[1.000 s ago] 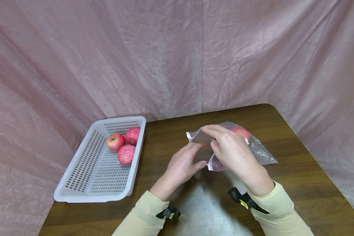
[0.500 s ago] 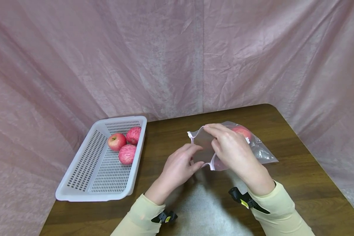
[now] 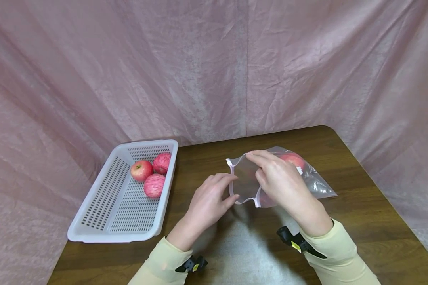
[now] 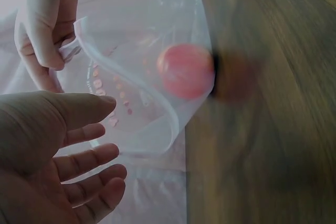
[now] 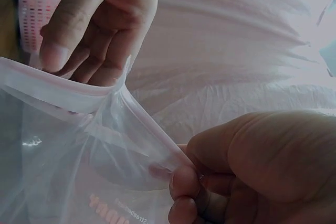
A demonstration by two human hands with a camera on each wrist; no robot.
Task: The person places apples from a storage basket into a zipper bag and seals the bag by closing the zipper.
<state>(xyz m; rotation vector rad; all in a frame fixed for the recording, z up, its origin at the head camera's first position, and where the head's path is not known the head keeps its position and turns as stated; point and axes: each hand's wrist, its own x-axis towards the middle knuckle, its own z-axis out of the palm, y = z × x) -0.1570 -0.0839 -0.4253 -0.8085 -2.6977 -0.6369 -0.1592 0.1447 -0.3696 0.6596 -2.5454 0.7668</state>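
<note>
Our left hand (image 3: 207,201) now sits farther left, fingers loosely spread, while right of centre our right hand (image 3: 279,178) pinches the clear bag (image 3: 314,184).

The right grip (image 5: 252,166) pinches a clear bag (image 5: 123,148) by its edge; the left grip (image 5: 107,24) curves behind it, a perforated basket (image 5: 39,11) beyond.

bag (image 3: 317,184): partly hidden behind right fingers (image 3: 259,159) | head-view print (image 3: 312,170): illegible | sleeves (image 3: 162,263): cropped at bottom edge
</note>
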